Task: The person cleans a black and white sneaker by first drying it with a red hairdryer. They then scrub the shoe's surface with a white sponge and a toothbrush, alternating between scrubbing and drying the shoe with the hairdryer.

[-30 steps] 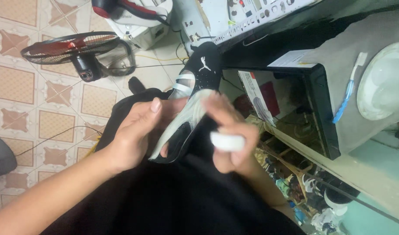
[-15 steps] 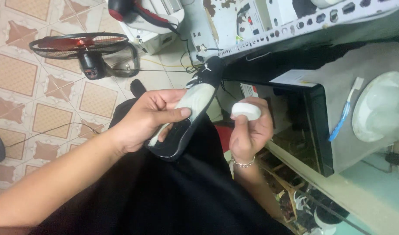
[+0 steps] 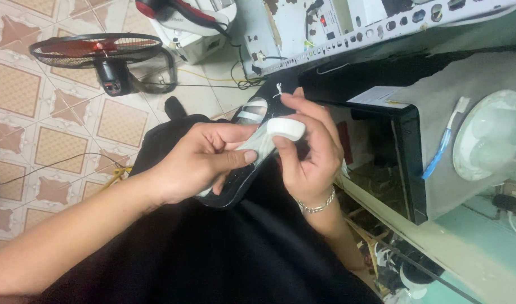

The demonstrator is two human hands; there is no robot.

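Observation:
My left hand [image 3: 204,160] grips a black shoe with white stripes [image 3: 252,121] around its middle, thumb laid across a pale insole or cloth on it. The shoe rests over my black-clothed lap, toe pointing away. My right hand [image 3: 308,155], with a silver bracelet on the wrist, holds a small white oval object [image 3: 286,128] between thumb and fingers, pressed against the shoe's side.
A red-bladed floor fan [image 3: 108,56] lies on the tiled floor at the upper left. A black box [image 3: 407,146] covered by grey cloth carries a blue-and-white toothbrush [image 3: 443,141] and a white round dish [image 3: 491,138]. Cables and a white appliance [image 3: 190,28] lie beyond the shoe.
The shoe has been turned in my left hand. My right hand, which had drawn away with the white object, has brought it back against the shoe.

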